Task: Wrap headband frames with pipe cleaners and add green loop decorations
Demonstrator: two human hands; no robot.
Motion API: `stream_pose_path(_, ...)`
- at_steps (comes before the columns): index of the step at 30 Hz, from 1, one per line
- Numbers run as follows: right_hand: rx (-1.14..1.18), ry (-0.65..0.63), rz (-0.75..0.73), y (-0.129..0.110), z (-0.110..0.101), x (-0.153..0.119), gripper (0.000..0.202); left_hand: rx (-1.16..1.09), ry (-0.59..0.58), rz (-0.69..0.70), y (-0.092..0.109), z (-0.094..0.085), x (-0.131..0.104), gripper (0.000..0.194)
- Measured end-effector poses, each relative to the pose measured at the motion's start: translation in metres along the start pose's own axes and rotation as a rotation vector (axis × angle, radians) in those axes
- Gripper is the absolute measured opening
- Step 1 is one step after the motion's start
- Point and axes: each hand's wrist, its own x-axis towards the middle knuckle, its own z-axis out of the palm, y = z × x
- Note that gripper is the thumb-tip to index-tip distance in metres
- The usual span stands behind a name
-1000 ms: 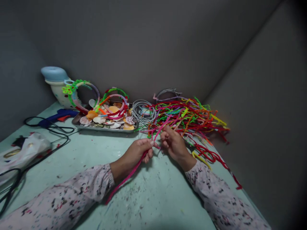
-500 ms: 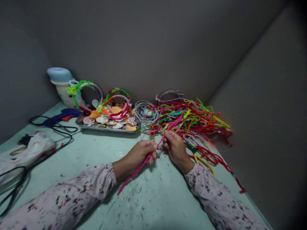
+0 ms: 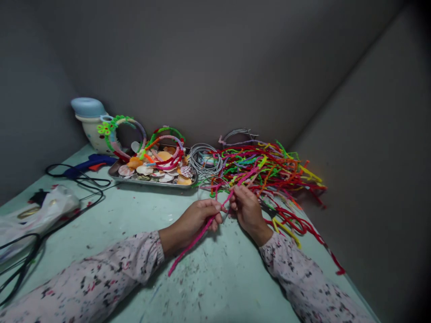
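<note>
A bright pink pipe cleaner (image 3: 191, 245) runs diagonally between my two hands over the table. My left hand (image 3: 198, 219) pinches it between thumb and fingers, and its loose end hangs toward me. My right hand (image 3: 248, 210) grips the upper stretch of the same pipe cleaner near the heap. A thin grey wire ring (image 3: 199, 190) passes through the space at my fingertips; which fingers touch it I cannot tell. Just beyond my right hand lies a tangled heap of coloured pipe cleaners (image 3: 269, 168).
A metal tray (image 3: 151, 183) of shells holds colourful pipe-cleaner rings (image 3: 173, 139). Beside it lies coiled wire (image 3: 202, 157). At left are a light-blue-lidded bottle (image 3: 90, 121), a blue glue gun (image 3: 84, 165), black cable (image 3: 72, 217) and a plastic bag (image 3: 55, 204). Walls stand behind and at right.
Both hands stay nearly in place, still on the pink pipe cleaner. Its loose end has shifted slightly right. The whole view has moved a little.
</note>
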Motion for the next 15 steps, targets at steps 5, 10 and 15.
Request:
stream_pose_path(5,-0.251,-0.171,-0.034,0.0032,-0.0005,-0.0042,0.025,-0.006,0.024,0.02,-0.0006,-0.0011,0.0013,0.016)
stream_pose_path(10,-0.331,-0.161,-0.071,0.005,0.0,-0.0061,0.026,-0.003,0.005,0.032,-0.0018,-0.003,0.0025,0.017)
stream_pose_path(15,-0.243,-0.175,-0.058,0.0068,-0.0004,-0.0052,0.024,0.006,-0.017,0.035,-0.0023,-0.0043,0.0032,0.019)
